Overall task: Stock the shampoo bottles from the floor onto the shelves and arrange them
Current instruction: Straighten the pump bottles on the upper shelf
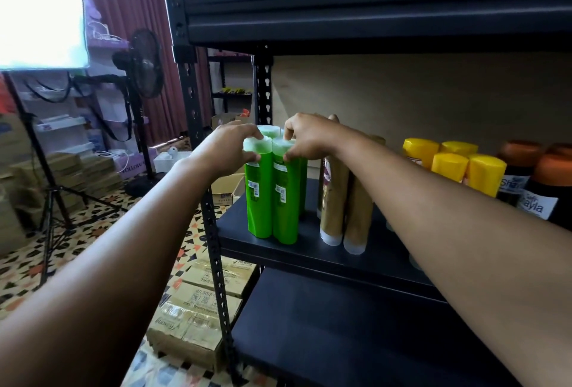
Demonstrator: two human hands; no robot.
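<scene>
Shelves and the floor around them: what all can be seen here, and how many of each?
green bottles: at least three, green with pale caps, left end of the middle shelf
gold bottles: two or more, beside the green ones
yellow-capped bottles: about five, further right
orange-capped bottles: at least two, dark, far right
cardboard boxes: several, brown, on the floor
fan: one, black, standing at left
tripod: one, black, at left
left hand: fingers on a green bottle's cap
right hand: fingers pinching another green cap
</scene>
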